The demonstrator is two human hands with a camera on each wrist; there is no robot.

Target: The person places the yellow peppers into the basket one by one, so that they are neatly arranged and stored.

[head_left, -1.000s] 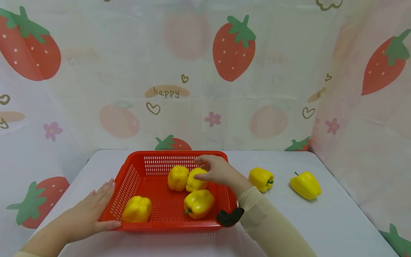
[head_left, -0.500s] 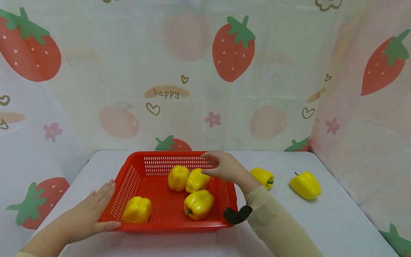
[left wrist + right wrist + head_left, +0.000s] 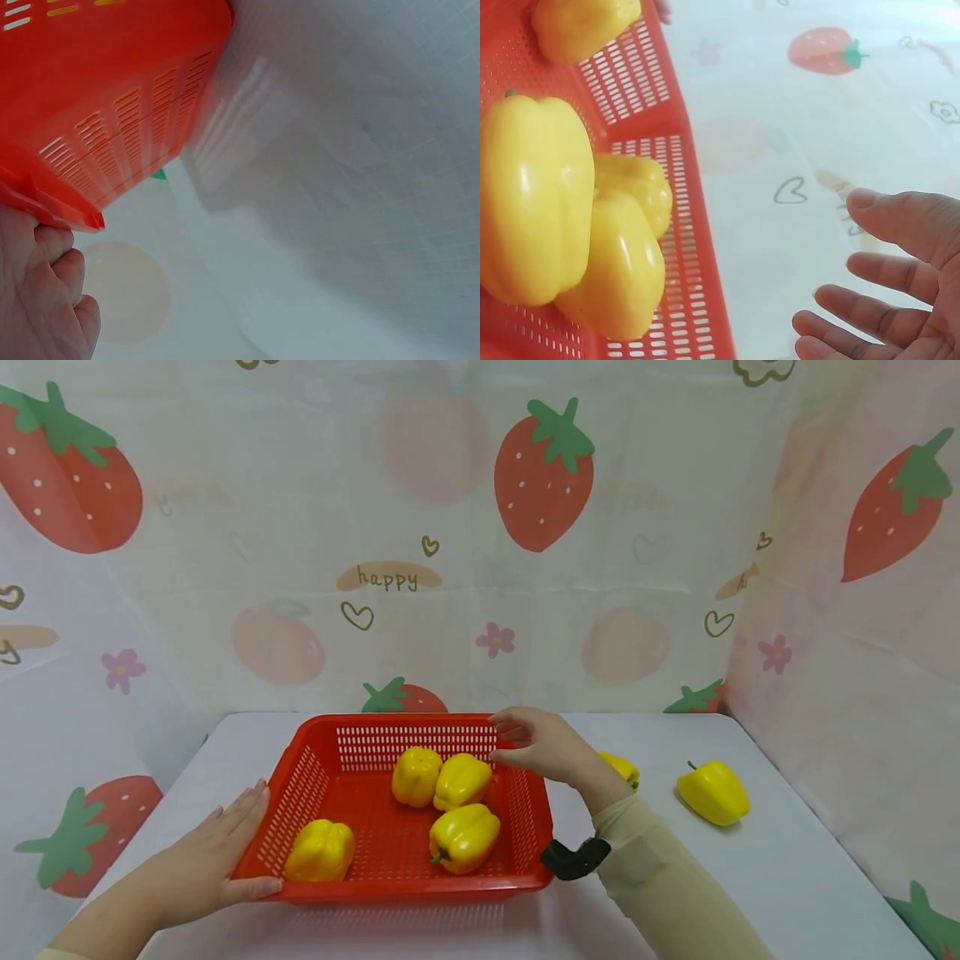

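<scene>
A red slotted plastic basket (image 3: 375,887) stands on the table with several yellow bell peppers inside. One pepper (image 3: 320,850) lies in its near left corner; the others, such as the bell pepper (image 3: 465,838), cluster toward the right. My left hand (image 3: 198,856) rests against the basket's left rim, fingers extended along the outside and thumb at the front corner. Above the right rim hovers my right hand (image 3: 547,746), holding nothing; the right wrist view shows its fingers (image 3: 877,315) spread and relaxed. Outside the basket, a bell pepper (image 3: 621,768) is partly hidden behind the right forearm.
Farther right on the white table (image 3: 787,877) lies another yellow bell pepper (image 3: 714,793). A black strap (image 3: 576,859) is at the right wrist. Fabric with printed strawberries (image 3: 543,477) surrounds the table at the back and sides.
My right hand has drawn back from above the peppers to the basket's right rim, moving right and slightly up. It now covers more of the pepper outside. The left hand stays put.
</scene>
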